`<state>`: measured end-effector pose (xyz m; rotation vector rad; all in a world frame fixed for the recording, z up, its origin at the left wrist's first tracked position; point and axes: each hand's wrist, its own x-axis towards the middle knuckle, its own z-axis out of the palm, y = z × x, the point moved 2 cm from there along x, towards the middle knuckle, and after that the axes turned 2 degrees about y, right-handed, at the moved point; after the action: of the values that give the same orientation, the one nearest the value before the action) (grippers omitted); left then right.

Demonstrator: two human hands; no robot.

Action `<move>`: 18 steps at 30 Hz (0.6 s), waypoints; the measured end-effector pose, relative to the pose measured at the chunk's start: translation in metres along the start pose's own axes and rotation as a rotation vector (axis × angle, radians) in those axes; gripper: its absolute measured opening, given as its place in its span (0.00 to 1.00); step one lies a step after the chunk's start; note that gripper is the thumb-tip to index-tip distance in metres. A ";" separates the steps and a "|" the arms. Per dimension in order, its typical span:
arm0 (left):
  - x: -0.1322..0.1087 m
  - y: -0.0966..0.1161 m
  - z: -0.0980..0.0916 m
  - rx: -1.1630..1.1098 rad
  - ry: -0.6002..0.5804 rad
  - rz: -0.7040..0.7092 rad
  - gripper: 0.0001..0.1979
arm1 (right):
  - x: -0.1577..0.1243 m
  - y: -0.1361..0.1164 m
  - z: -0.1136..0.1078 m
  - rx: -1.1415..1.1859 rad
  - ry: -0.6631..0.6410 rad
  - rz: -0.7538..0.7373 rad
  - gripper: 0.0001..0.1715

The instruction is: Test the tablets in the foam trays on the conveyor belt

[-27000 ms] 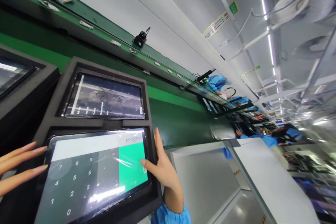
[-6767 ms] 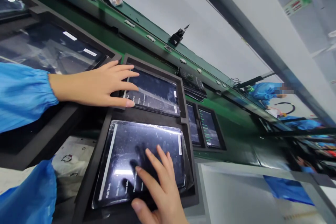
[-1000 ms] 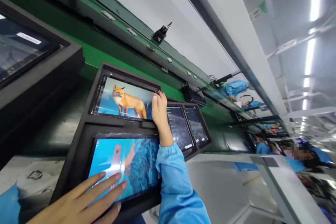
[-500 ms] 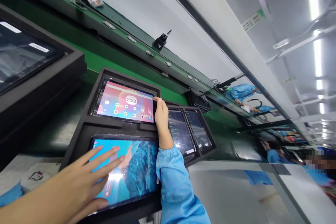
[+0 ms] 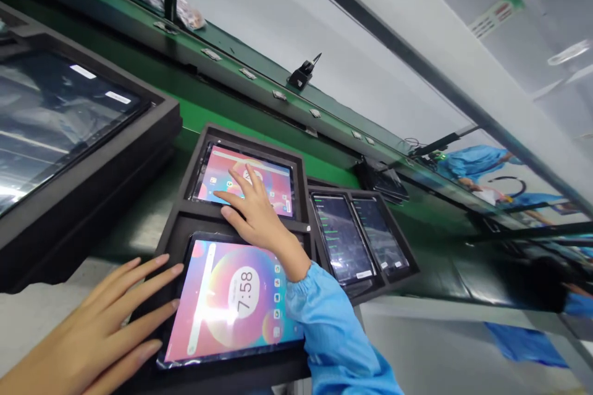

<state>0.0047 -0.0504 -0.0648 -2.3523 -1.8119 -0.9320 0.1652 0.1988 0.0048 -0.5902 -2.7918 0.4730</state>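
Two tablets lie in a black foam tray (image 5: pixel 178 222) on the green conveyor belt (image 5: pixel 139 222). The near tablet (image 5: pixel 236 299) glows pink with a clock reading 7:58. The far tablet (image 5: pixel 264 182) shows a pink home screen. My right hand (image 5: pixel 252 210) reaches across the tray's middle bar, fingers spread, with fingertips over the far tablet's screen. My left hand (image 5: pixel 102 327) lies flat with fingers apart on the tray's near left edge, beside the near tablet. Neither hand holds anything.
A large black tray (image 5: pixel 74 154) with a dark screen sits to the left. A second tray (image 5: pixel 361 241) with two dark-screened tablets lies to the right. A small black device (image 5: pixel 300 77) sits on the belt's far rail. People in blue coats (image 5: pixel 467 163) work further down the line.
My right hand has moved from the far tablet's right edge onto its screen. The near tablet's screen changed from blue to the pink clock screen. My left hand slid off it to the left.
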 end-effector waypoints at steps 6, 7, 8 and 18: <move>0.000 0.007 -0.008 0.007 -0.044 0.054 0.42 | 0.004 0.002 0.003 0.043 0.043 0.046 0.24; 0.001 0.009 -0.009 0.002 -0.044 0.052 0.42 | 0.003 0.004 0.002 0.067 0.085 0.054 0.25; 0.002 0.012 -0.010 -0.001 -0.050 0.060 0.42 | 0.003 0.007 0.000 0.093 0.124 0.064 0.26; 0.000 0.034 0.006 -0.022 -0.017 0.179 0.51 | -0.101 0.022 -0.049 0.173 0.225 0.416 0.33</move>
<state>0.0378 -0.0594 -0.0587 -2.4921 -1.5713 -0.9159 0.2776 0.1872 0.0244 -1.1138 -2.3849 0.6735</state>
